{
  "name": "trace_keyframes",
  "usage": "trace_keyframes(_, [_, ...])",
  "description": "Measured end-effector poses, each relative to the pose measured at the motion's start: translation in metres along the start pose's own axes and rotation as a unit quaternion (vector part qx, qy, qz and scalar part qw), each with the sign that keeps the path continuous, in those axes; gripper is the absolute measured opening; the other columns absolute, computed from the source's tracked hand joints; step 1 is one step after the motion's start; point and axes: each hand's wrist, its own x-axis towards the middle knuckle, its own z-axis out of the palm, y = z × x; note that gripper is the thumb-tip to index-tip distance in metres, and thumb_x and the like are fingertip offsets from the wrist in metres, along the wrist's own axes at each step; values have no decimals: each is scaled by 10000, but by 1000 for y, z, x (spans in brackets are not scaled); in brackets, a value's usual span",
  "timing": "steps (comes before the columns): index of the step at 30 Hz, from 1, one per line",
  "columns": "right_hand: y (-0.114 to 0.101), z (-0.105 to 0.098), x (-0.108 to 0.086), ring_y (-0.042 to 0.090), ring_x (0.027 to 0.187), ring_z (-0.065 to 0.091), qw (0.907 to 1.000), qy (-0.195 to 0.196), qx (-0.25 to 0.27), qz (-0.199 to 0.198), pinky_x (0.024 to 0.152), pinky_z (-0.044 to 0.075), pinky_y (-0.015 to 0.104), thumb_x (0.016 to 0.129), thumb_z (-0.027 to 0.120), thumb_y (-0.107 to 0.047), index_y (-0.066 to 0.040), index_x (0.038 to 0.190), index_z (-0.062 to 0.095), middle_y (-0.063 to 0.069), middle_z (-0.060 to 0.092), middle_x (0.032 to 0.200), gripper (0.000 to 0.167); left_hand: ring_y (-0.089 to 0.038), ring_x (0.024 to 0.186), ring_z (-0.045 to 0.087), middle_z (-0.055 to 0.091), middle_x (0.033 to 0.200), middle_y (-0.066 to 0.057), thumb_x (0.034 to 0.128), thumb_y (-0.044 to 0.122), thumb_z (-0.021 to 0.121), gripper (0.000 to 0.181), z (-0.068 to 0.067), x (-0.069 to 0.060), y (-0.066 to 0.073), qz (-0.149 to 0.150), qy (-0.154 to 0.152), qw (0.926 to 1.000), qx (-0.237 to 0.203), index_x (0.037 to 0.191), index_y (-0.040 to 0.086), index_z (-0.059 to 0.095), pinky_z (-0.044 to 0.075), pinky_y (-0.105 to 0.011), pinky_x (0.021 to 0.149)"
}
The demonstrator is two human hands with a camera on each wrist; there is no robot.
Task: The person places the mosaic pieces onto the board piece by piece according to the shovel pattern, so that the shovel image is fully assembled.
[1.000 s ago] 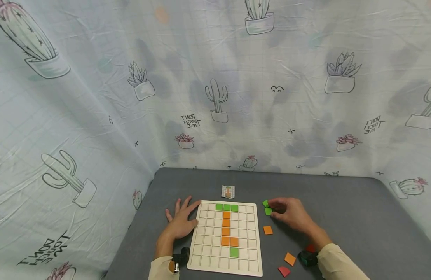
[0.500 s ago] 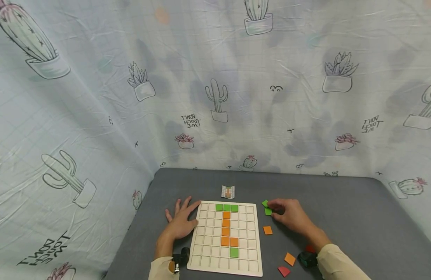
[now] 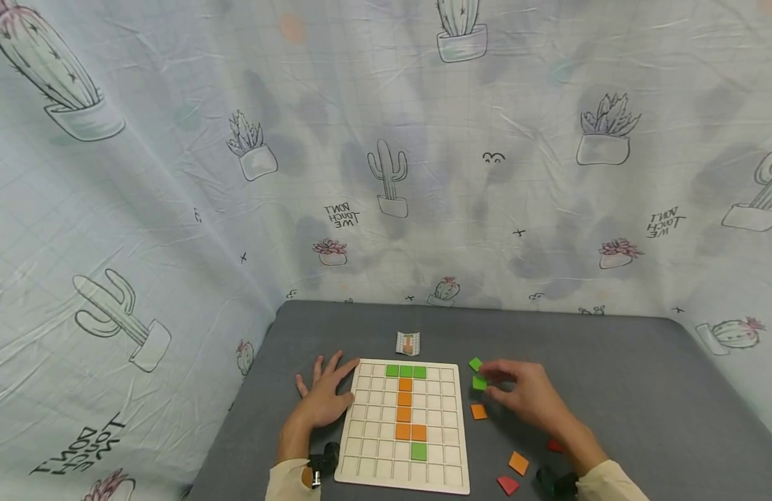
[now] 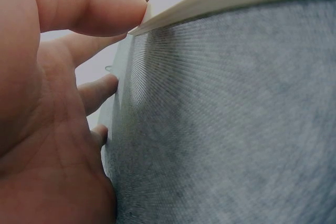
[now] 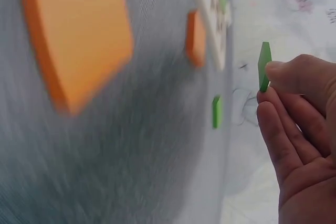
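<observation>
My right hand [image 3: 528, 393] pinches a green square tile [image 5: 265, 67] between thumb and fingers. That tile is lifted off the table, right of the board. A second green tile [image 3: 475, 364] lies on the table just beyond it. My left hand [image 3: 325, 398] rests at the left side of the pale grid board [image 3: 373, 459], fingers spread, with its thumb [image 4: 100, 11] and index finger against the board's edge. On the board, a row of green tiles [image 3: 406, 371] tops a column of orange tiles [image 3: 404, 399], with one green tile [image 3: 419, 451] lower down.
Right of the board lie an orange tile [image 3: 479, 412], another orange tile [image 3: 518, 463], a red piece [image 3: 508, 485] and a second red piece [image 3: 555, 446] by the right forearm. A small pattern card [image 3: 408, 344] lies behind the board. Printed cloth [image 3: 454, 195] hangs around the grey table [image 3: 611, 390].
The right hand has lifted one green tile off the table and moved slightly toward the person with it. The other green tile stays behind. The left hand has not moved.
</observation>
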Motion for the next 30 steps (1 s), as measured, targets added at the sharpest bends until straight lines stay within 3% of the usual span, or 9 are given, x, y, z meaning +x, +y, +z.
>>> trace_keyframes(8, [-34, 15, -23, 126, 975, 799, 9984, 294, 446, -168, 855, 686, 362, 865, 896, -10, -108, 1189, 829, -41, 832, 1115, 345, -555, 1680, -18, 256, 1809, -197, 948, 74, 678, 705, -1, 0, 2, -40, -1, 10000, -12, 1628, 220, 561, -253, -842, 1186])
trace_keyframes(16, [-67, 37, -34, 186, 975, 812, 9943, -31, 1033, -264, 845, 697, 409, 894, 885, -43, -108, 1185, 833, -14, 838, 1123, 303, -555, 1679, -23, 250, 1811, -198, 959, 68, 677, 696, -2, -1, 4, -31, -21, 10000, -48, 1632, 200, 554, -253, -842, 1184])
trace_keyframes(23, [-82, 57, -43, 102, 917, 794, 9914, -23, 1182, -558, 801, 685, 370, 887, 880, -50, -114, 1144, 843, -30, 844, 1078, 267, -559, 1678, -23, 250, 1809, -207, 960, 70, 666, 693, -2, -3, 6, -40, -27, 10000, -80, 1633, 186, 552, -257, -839, 1184])
trace_keyframes(30, [-93, 76, -48, 161, 963, 801, 9801, -633, 1857, -317, 838, 687, 335, 920, 858, -68, -110, 1168, 838, 32, 839, 1137, 252, -554, 1681, -21, 252, 1809, -205, 957, 70, 659, 696, -2, -3, 6, -79, -19, 9999, -65, 1634, 194, 552, -257, -835, 1188])
